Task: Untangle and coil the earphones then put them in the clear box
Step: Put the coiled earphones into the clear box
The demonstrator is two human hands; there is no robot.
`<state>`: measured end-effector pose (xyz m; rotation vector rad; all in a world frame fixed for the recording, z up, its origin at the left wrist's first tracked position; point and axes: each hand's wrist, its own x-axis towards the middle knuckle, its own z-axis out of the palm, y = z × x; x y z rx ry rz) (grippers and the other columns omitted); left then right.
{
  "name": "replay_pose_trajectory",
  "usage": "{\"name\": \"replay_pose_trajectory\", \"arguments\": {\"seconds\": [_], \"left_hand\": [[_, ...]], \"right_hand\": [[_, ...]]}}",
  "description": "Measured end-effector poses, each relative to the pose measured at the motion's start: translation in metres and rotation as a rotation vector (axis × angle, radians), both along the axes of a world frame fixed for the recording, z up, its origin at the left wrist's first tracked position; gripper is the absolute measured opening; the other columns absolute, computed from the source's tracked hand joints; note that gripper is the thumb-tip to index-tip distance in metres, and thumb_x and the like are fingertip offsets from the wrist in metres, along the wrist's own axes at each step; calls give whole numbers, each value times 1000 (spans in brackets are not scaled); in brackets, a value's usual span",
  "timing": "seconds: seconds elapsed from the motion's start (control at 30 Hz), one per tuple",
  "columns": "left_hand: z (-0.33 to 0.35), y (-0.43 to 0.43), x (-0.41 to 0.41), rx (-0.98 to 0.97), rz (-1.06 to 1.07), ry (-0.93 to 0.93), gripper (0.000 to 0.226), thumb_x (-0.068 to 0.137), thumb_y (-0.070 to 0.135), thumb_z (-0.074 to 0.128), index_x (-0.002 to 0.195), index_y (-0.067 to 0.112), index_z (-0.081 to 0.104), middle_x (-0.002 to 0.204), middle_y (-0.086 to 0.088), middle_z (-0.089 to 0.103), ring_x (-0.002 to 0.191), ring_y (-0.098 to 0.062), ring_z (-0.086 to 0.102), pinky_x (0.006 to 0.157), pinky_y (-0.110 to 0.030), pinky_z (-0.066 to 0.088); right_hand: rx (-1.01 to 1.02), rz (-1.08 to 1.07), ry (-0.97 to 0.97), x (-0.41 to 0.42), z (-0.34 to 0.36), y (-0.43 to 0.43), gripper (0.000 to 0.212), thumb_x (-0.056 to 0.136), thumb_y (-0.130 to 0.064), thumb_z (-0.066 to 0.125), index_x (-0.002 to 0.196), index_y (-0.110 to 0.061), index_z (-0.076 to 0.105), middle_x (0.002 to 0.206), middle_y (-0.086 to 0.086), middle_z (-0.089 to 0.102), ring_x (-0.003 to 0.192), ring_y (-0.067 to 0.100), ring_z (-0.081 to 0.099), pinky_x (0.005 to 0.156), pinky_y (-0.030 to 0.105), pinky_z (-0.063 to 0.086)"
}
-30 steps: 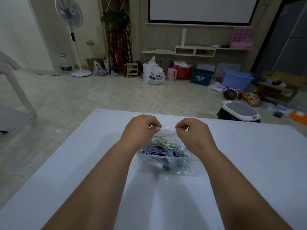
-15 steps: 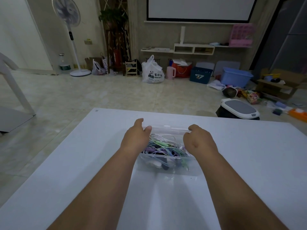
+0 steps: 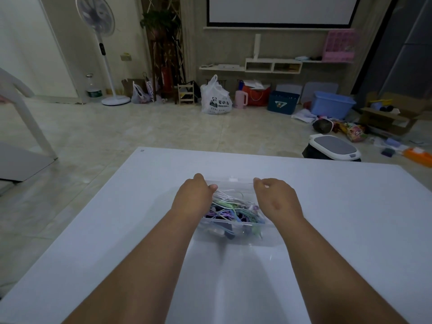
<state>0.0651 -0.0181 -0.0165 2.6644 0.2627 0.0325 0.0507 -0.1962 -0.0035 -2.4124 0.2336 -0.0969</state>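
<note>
On the white table [image 3: 350, 218], straight before us, the clear box [image 3: 268, 237] holds the earphones [image 3: 231, 206] as one mixed heap of white, green and purple cords, so we judge nothing is untangled or coiled yet. Our left hand [image 3: 192, 198] curls round the box's far left corner and grips it. Our right hand [image 3: 278, 202] is curled at the far right corner, but whether it grips we cannot tell.

The bench [image 3: 339, 218] surface lies open left, right and beyond the clear box [image 3: 268, 238]. The left hand [image 3: 191, 197] and right hand [image 3: 277, 199] hold its two ends, blocking side access. The gap between them stays passable from above, and tangled earphones [image 3: 231, 206] fill the box interior.
</note>
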Motion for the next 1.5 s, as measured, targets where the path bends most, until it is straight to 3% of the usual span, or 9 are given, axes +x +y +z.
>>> {"name": "replay_pose_trajectory", "arguments": {"seconds": [0.13,0.27,0.4,0.7,0.9,1.07,1.27,1.37,1.5], "left_hand": [[2,-1,-22,44,10,7,44,98,40,48,123,4,45,114,-19,61,99,-31,61,68,-31,42],[-1,-1,-41,47,19,13,40,97,40,51,117,6,46,111,-18,60,99,-31,60,69,-31,40],[-1,3,-50,61,26,8,35,96,39,52,109,7,47,107,-16,60,96,-30,60,68,-31,40],[-2,3,-53,50,51,-5,33,97,37,53,109,7,47,107,-15,60,95,-29,60,68,-31,40],[-3,6,-50,-46,17,24,45,96,44,49,123,8,46,113,-15,60,90,-30,66,78,-36,53],[2,11,-52,-374,1,-5,43,101,33,41,137,12,48,140,-8,51,115,-26,56,97,-36,46],[4,14,-58,-595,71,-77,41,99,10,39,138,14,50,143,-5,49,91,-15,55,64,-20,42],[0,14,-56,-620,117,-133,46,95,2,38,136,16,53,138,-8,54,60,-13,55,48,-17,40],[0,14,-54,-578,137,-185,43,94,4,40,129,19,59,132,-8,59,78,-22,62,63,-23,43]], "right_hand": [[64,24,104,-25,4,0,80,84,-72,45,142,-19,44,145,11,45,129,32,46,104,42,40],[-18,129,294,-51,11,8,123,61,-86,57,155,-21,13,161,11,11,147,33,16,115,48,27],[-56,170,372,-64,15,11,134,55,-84,64,155,-25,-1,162,8,-15,150,33,1,118,49,20],[-125,187,436,-71,23,20,141,56,-77,72,154,-21,-13,159,13,-26,149,36,1,118,49,21],[-176,71,294,-63,12,20,101,67,-47,83,146,-24,25,145,9,24,127,33,42,96,40,44],[-203,27,193,-59,4,4,69,71,-42,82,126,-32,42,121,4,32,100,30,55,81,37,52],[-192,34,175,-53,-1,3,66,73,-41,82,127,-36,44,124,4,32,102,30,54,79,34,50],[-65,35,101,-49,-3,-1,57,84,-37,72,136,-34,49,138,3,33,108,28,58,83,30,46],[19,25,-7,-45,-6,-6,40,98,-27,53,138,-26,53,151,4,31,128,23,47,97,25,36]]}}
